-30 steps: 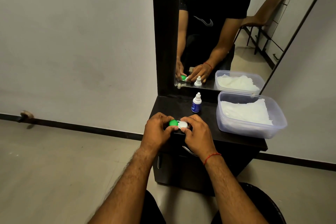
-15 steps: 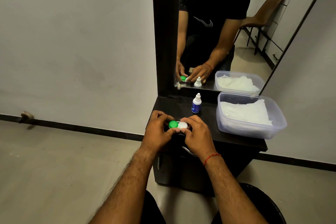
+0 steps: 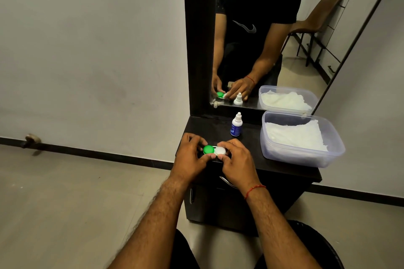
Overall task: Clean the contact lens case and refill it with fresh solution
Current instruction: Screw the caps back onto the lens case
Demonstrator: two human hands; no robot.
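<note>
Contact lens case (image 3: 214,150), a small plastic one with 1 round green cap (image 3: 208,149) and 1 round white cap (image 3: 220,150), lies at the front edge of the low dark wooden vanity cabinet (image 3: 284,172), at 6 o'clock on its top. From where I stand I cannot tell whether it rests on the wood or is lifted just off it.

A tall dark-framed mirror (image 3: 295,72) rises from the cabinet's back edge at 12 o'clock. At 2 o'clock from the case stands a clear rectangular plastic tub (image 3: 306,159) with crumpled white tissue paper (image 3: 295,137) inside.

Both hands are on the contact lens case, both caps still on. The left hand (image 3: 189,159) has its fingers and thumb curled round the green end at 9 o'clock. The right hand (image 3: 238,161) grips the white end at 3 o'clock the same way, and its wrist carries a thin red thread (image 3: 254,190).

A small white dropper bottle with a blue label (image 3: 236,125) stands upright at 1 o'clock from the case, near the right hand's fingers but apart from them.
</note>
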